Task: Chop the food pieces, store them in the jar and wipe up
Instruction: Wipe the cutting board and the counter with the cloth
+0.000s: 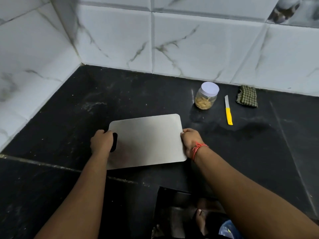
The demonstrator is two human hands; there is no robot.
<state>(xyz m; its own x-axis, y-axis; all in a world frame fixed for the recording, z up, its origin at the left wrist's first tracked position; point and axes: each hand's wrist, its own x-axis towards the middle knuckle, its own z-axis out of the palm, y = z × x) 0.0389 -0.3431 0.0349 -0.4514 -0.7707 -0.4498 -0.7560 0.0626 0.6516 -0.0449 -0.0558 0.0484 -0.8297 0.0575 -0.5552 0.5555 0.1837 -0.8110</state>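
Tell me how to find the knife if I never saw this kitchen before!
Start at the white marble-tiled wall behind the black counter and look along its right stretch. Three small things lie there in a row: a jar with a white lid, then the knife, then a folded green checked cloth. The knife is the thin one in the middle, lying flat, with a bright yellow handle.
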